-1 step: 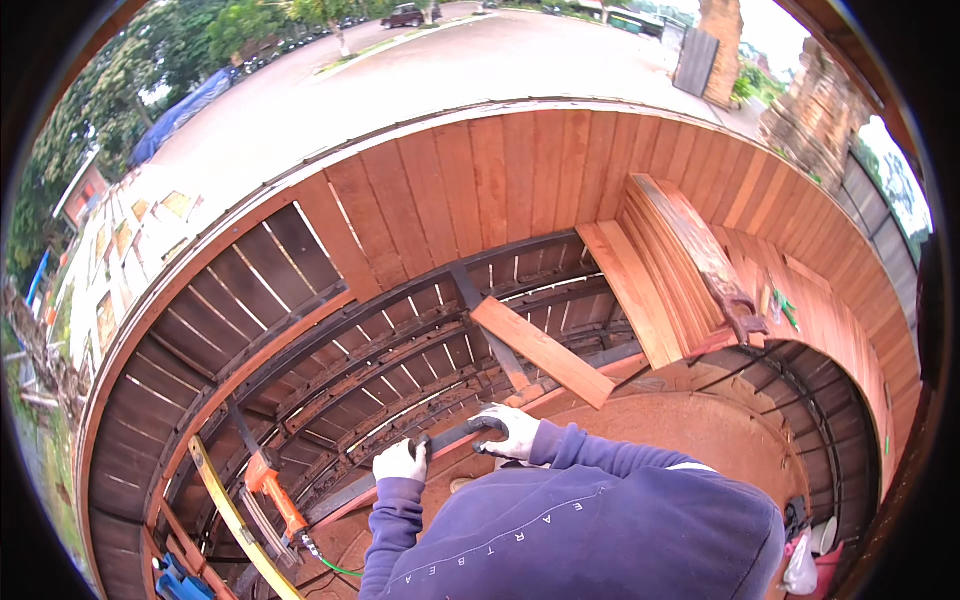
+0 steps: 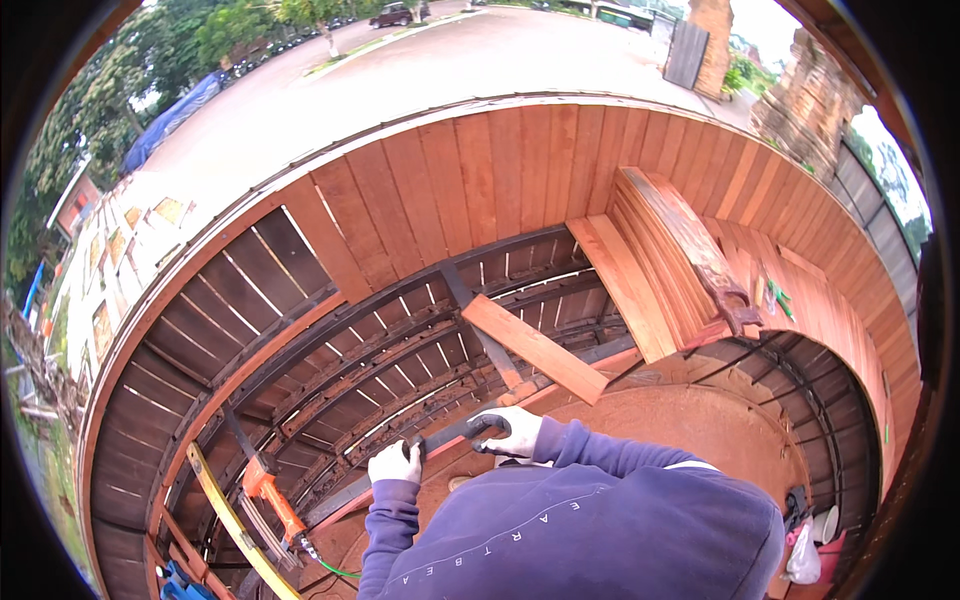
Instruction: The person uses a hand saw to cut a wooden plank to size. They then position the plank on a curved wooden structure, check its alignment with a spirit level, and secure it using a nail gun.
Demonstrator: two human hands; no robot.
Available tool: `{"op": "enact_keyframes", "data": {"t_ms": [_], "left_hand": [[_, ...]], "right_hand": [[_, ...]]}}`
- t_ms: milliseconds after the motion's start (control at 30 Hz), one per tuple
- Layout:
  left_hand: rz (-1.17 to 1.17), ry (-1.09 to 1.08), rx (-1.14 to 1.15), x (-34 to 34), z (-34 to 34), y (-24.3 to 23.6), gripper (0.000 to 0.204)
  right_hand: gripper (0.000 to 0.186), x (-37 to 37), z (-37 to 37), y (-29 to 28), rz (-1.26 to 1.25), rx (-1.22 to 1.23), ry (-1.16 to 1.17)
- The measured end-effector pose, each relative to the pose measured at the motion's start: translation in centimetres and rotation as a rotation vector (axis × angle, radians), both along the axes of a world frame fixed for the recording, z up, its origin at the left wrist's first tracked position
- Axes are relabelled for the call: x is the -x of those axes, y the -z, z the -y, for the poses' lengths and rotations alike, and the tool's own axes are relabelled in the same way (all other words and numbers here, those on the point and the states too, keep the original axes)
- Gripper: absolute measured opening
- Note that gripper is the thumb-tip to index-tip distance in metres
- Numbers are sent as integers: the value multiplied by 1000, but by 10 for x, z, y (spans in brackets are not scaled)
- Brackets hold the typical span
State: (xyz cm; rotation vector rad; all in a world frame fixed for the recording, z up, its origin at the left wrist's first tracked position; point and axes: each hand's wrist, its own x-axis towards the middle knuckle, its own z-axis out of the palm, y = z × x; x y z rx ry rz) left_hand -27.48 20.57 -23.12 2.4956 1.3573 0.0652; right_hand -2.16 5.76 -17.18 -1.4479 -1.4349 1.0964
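Observation:
My left hand (image 2: 395,462), in a white glove with black gripping parts, closes on a dark rail (image 2: 446,436) in front of my body. Farther right along that rail, my right hand (image 2: 513,432), gloved the same way, curls its black-coated fingers over it. Just beyond my right hand, a loose wooden plank (image 2: 535,345) lies slanted across the dark frame. To the left of my left hand, an orange power tool (image 2: 274,500) with a green hose rests on the framework. The undersides of both hands are hidden.
A yellow spirit level (image 2: 225,512) leans at the left. Stacked planks (image 2: 655,270) stand beyond the loose plank, beside green-handled tools (image 2: 780,300). A curved plank wall (image 2: 490,170) surrounds the reddish floor (image 2: 690,430). A white bag (image 2: 803,556) lies at lower right.
The whole scene sits slightly farther left and higher in the picture. Both hands keep their places on the rail.

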Motion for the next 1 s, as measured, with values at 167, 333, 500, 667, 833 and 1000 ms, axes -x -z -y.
{"op": "enact_keyframes", "data": {"t_ms": [167, 333, 500, 667, 833, 1000], "left_hand": [[-67, -59, 60, -21, -1, -25, 41], [107, -110, -43, -11, -3, 0, 30], [245, -142, -165, -30, 16, 7, 28], [245, -46, -320, -67, 53, 23, 42], [142, -20, -331, -109, 57, 13, 32], [161, -184, -326, -101, 22, 47, 40]], "right_hand": [[21, -29, 56, -14, -524, 219, -61], [35, -60, 107, 71, 469, 549, 24], [35, -96, 162, 29, 144, 493, 115], [34, -125, 219, 29, -76, 407, 211], [37, -135, 275, 78, 394, 644, 143], [39, -149, 307, 68, 346, 576, 275]]}}
